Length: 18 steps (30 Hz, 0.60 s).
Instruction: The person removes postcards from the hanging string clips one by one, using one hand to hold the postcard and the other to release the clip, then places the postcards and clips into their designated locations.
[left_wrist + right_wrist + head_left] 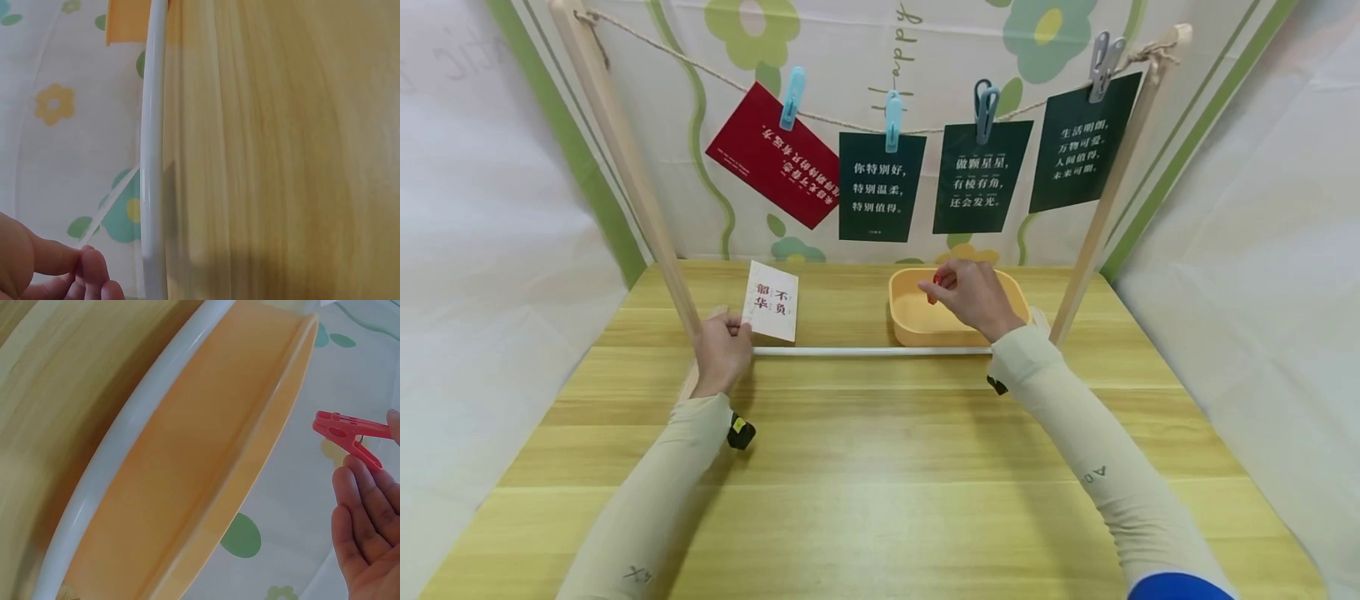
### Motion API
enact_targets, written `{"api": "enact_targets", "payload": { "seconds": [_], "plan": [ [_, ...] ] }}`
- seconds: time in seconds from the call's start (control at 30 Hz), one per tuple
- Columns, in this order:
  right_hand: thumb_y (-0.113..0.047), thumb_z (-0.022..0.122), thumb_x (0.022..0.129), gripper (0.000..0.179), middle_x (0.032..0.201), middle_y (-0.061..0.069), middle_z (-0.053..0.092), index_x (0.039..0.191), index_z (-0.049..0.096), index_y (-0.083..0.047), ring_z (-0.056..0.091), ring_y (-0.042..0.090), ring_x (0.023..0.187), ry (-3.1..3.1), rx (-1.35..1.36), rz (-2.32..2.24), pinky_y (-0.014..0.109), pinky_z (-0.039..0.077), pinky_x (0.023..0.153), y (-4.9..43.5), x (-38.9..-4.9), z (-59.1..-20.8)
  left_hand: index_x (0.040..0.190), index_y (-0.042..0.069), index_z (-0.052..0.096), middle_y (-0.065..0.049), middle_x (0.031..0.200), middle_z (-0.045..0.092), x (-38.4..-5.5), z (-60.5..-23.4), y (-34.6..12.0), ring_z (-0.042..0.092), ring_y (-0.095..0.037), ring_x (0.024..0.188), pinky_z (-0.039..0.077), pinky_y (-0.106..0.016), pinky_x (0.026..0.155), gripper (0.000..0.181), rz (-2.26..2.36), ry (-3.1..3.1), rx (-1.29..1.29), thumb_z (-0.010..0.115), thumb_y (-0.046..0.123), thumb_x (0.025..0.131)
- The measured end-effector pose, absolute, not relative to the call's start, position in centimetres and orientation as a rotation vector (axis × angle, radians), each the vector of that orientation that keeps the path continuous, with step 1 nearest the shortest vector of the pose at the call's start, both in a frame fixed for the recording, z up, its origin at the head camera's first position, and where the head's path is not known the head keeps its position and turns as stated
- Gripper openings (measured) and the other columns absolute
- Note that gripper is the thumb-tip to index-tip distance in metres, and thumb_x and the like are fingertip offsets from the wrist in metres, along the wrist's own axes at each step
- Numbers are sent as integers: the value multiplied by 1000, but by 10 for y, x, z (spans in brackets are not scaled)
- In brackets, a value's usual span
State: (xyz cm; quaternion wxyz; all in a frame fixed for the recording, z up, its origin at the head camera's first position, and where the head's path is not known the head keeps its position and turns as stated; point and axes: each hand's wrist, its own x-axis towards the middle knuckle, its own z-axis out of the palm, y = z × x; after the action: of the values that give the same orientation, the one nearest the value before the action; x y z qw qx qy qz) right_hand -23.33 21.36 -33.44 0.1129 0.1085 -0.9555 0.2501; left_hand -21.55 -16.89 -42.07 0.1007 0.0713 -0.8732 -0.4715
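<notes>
My left hand (722,352) pinches the lower left corner of a white card (772,302) with dark red characters, beside the foot of the left wooden post. In the left wrist view the card (111,203) appears nearly edge-on from the fingertips. Above the yellow basket (917,337), my right hand (973,296) pinches a red clothespin (350,434) by its handle ends between thumb and fingers. Its jaws point away from the hand and grip nothing.
A twine line (677,54) hangs between two wooden posts (632,167). Clothespins hold a tilted red card (775,158) and several dark green cards (882,187) on it. A white rod (865,351) joins the posts low down, in front of the basket. A patterned cloth hangs behind.
</notes>
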Motion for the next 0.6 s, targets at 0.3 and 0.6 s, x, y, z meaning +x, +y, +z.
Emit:
{"api": "enact_targets", "payload": {
  "seconds": [0.3, 0.6],
  "plan": [
    [-41, 77, 97, 34, 95, 8, 78, 104, 75, -7, 73, 23, 85, -2812, 310, 732, 41, 62, 79, 216, -235, -338, 113, -7, 73, -21, 103, 72, -218, -424, -167, 62, -24, 86, 46, -24, 70, 26, -1370, -2611, 239, 53, 9, 106],
    [-37, 78, 98, 28, 89, 6, 78, 96, 76, -10, 70, 23, 82, -2807, 305, 728, 38, 60, 77, 217, -238, -345, 113, -7, 73, -23, 104, 73, -220, -428, -167, 65, -29, 91, 46, -30, 76, 29, -1345, -2629, 228, 52, 10, 106]
  ]
}}
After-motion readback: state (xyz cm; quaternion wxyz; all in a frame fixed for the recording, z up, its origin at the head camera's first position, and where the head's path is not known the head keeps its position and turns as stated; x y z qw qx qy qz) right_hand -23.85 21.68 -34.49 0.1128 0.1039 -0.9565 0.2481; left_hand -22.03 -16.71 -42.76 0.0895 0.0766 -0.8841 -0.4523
